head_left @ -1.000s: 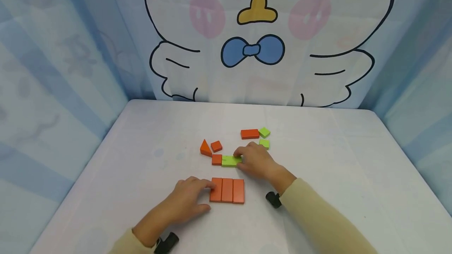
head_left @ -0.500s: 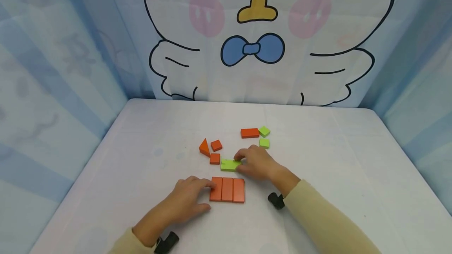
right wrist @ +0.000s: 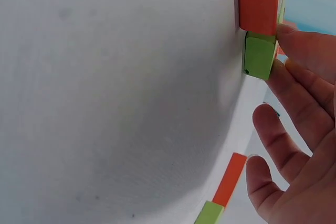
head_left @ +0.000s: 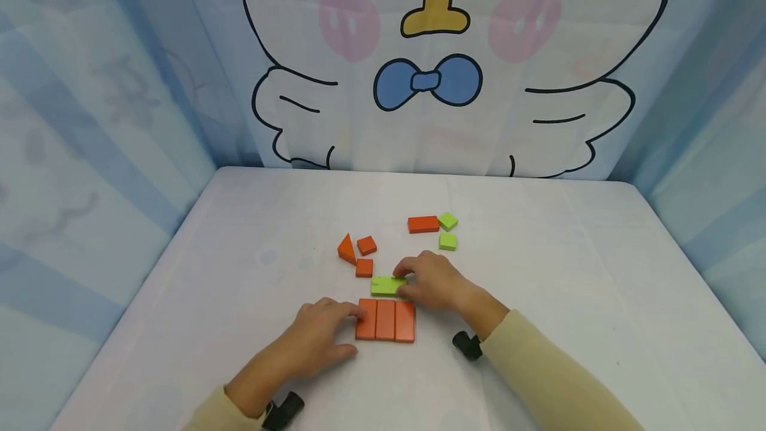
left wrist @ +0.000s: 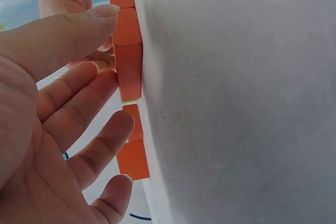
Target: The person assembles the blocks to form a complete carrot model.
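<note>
Three orange rectangular blocks (head_left: 385, 320) lie side by side, touching, on the white table. My left hand (head_left: 320, 338) rests at their left side, its fingers loosely extended. An index fingertip touches the leftmost block there, while the left wrist view shows the orange blocks (left wrist: 128, 61) close by the fingers. My right hand (head_left: 433, 281) pinches the right end of a green rectangular block (head_left: 384, 286) between thumb and fingers. This green block lies along the far edge of the orange row; the right wrist view shows the green block (right wrist: 259, 56) right against an orange one.
Behind the green block are two small orange blocks, one of them the nearer block (head_left: 364, 268), and an orange triangular block (head_left: 346, 249). Farther back lie an orange rectangular block (head_left: 423, 225) and two green blocks, including the nearer one (head_left: 447, 241). Patterned curtains surround the table.
My right hand has drawn the green block away from the small orange block, toward the orange row. The small orange block shifted slightly left. My left hand has stayed in place.
</note>
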A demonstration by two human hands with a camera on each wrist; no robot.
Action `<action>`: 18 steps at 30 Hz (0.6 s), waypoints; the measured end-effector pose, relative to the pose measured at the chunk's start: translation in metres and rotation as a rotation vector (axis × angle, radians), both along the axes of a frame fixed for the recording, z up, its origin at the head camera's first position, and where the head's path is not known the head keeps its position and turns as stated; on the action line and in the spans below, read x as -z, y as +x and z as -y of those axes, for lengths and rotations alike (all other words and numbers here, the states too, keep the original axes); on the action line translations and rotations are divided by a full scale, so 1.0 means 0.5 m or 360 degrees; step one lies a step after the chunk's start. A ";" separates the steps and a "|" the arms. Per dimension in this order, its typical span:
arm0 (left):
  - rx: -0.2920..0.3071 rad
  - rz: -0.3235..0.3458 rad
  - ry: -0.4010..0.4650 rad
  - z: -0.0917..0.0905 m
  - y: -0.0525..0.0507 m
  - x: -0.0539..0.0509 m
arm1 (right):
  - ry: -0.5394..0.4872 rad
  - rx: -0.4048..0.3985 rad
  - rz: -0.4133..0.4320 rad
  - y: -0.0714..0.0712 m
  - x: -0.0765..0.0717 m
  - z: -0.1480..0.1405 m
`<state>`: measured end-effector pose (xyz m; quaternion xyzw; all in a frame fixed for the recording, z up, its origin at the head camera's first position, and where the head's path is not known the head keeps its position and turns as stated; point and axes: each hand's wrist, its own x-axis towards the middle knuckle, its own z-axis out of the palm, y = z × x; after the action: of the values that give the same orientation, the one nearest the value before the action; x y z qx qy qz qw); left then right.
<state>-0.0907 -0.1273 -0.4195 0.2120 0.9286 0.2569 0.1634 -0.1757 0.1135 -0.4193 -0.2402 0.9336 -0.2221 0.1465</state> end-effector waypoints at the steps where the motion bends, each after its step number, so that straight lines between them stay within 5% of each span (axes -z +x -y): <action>1: 0.0001 -0.0001 -0.0002 0.000 0.000 0.000 | -0.0002 0.0001 0.0005 0.001 0.000 0.000; 18: 0.0008 -0.0008 -0.0031 -0.004 0.007 -0.005 | -0.0070 -0.0014 0.0030 0.020 0.003 -0.001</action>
<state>-0.0873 -0.1252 -0.4170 0.2133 0.9310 0.2468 0.1637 -0.1655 0.1138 -0.4208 -0.2454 0.9259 -0.2442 0.1509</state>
